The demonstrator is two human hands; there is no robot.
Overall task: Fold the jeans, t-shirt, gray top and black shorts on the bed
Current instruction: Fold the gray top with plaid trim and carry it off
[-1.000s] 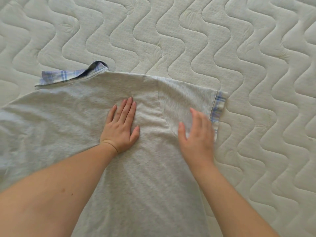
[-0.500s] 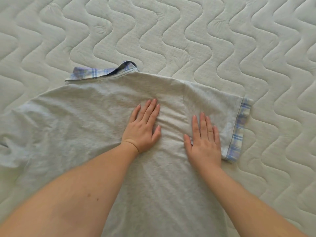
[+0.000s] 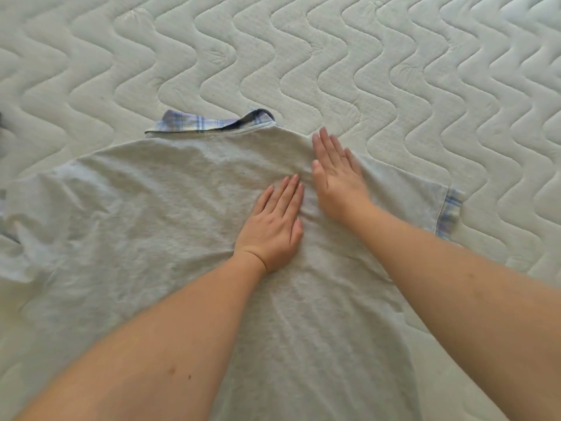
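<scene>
A gray top [image 3: 145,226] with a blue plaid collar [image 3: 209,123] and plaid sleeve cuffs lies spread flat, back side up, on the bed [image 3: 334,56]. My left hand [image 3: 273,223] presses flat on the middle of its upper back, fingers straight. My right hand [image 3: 337,174] lies flat just to the right, near the right shoulder, fingers pointing up toward the collar edge. The right sleeve with its plaid cuff [image 3: 449,214] stretches out to the right. The left sleeve is bunched at the left edge of the view. The jeans, t-shirt and black shorts are not in view.
The quilted white mattress with a wavy stitch pattern surrounds the top on all sides. A sliver of something dark [image 3: 1,123] shows at the far left edge.
My right hand slid up from beside the sleeve to the right shoulder near the collar. My left hand stayed pressed on the upper back. The view shifted left.
</scene>
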